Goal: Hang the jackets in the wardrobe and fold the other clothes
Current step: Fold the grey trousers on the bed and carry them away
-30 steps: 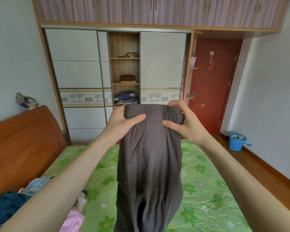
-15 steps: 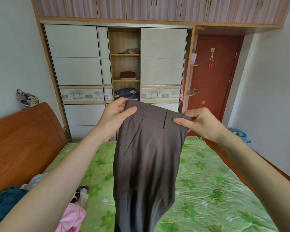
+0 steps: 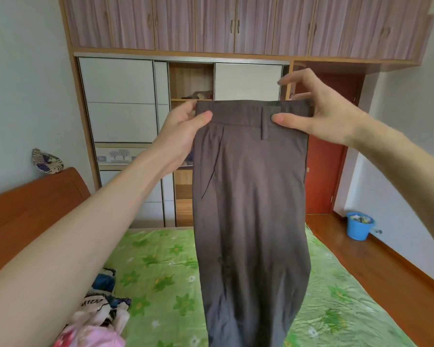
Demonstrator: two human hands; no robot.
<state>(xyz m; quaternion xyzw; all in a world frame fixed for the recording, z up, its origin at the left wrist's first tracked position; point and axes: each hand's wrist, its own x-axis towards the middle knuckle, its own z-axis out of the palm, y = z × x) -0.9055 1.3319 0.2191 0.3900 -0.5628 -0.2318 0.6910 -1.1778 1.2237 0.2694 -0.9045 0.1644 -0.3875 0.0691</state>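
A pair of grey-brown trousers [image 3: 251, 209] hangs straight down in front of me over the bed, folded lengthwise, its waistband level at the top. My left hand [image 3: 183, 131] pinches the left end of the waistband, thumb in front. At the right end my right hand [image 3: 318, 113] grips by the belt loop, with its upper fingers spread above the band. The trouser legs run out of the bottom of the view. The wardrobe [image 3: 118, 121] stands behind, one sliding door open on wooden shelves [image 3: 191, 96].
A bed with a green flowered sheet [image 3: 161, 266] lies below. A heap of other clothes [image 3: 98, 319] sits at its lower left, beside the wooden headboard [image 3: 28, 209]. A red door [image 3: 326, 176] and a blue bucket [image 3: 358, 225] stand at the right on the wooden floor.
Both hands have lifted the trousers higher and drawn the waistband out level and wider. My right hand moved right and up, and its upper fingers have opened out.
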